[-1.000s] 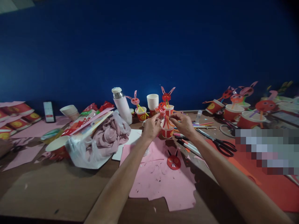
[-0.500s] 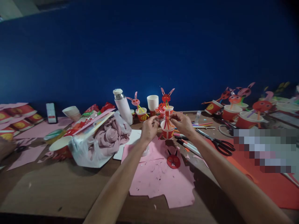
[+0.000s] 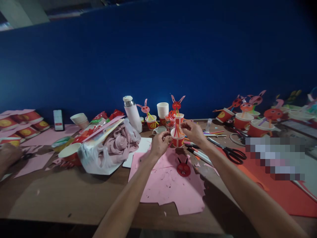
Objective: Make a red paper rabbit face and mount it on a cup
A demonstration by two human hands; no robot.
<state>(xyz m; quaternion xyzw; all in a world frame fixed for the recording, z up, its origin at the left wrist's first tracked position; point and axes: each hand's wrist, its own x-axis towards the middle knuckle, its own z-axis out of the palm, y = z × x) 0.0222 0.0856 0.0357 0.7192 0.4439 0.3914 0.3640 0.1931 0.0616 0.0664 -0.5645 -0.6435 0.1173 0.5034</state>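
Observation:
A small red paper cup point(image 3: 177, 141) with a white rim stands in front of me, with thin red strips point(image 3: 177, 132) rising out of it. My left hand point(image 3: 160, 144) is closed at the cup's left side, its fingertips pinching a thin red strip that sticks out there. On the other side, my right hand point(image 3: 194, 133) has thumb and fingers pinched together just above the rim, by the strips; what lies between them is hidden. A red rabbit face point(image 3: 183, 169) with black ears lies on the pink sheet point(image 3: 170, 190) below the cup.
Finished rabbit cups stand behind point(image 3: 151, 123) and at right point(image 3: 244, 121). Black scissors point(image 3: 234, 153), markers point(image 3: 201, 154) and red sheets point(image 3: 279, 195) lie at right. A plastic bag point(image 3: 99, 160), white flask point(image 3: 133, 115) and phone point(image 3: 58, 120) are left. Another person's hand point(image 3: 10, 157) is far left.
My left hand has come down from beside the upper strips to the cup's left side. My right hand stays near the rim. The view has shifted slightly.

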